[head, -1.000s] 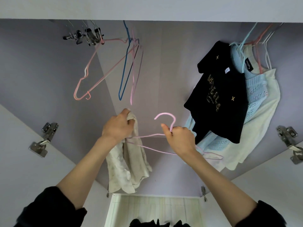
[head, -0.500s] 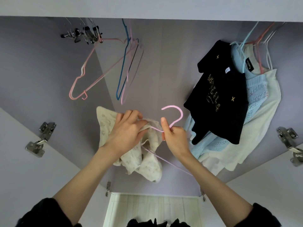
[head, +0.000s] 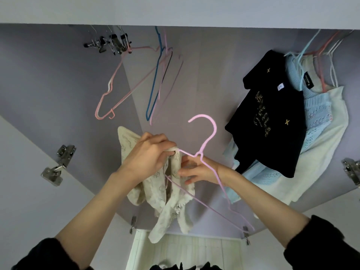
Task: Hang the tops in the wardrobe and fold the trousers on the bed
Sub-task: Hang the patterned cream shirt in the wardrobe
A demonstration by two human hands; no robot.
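The pink hanger [head: 204, 151] is now being raised; cream top [head: 171, 184] is gripped by left hand [head: 148, 154], fabric pinched by right hand [head: 198, 172] for threading.

Empty hangers [head: 155, 82] are hung up top left, clips [head: 109, 43] just left of them. Hung tops [head: 282, 121] are bunched far right. Between them, lower down, a hanger [head: 206, 145] and top [head: 171, 191] are held.
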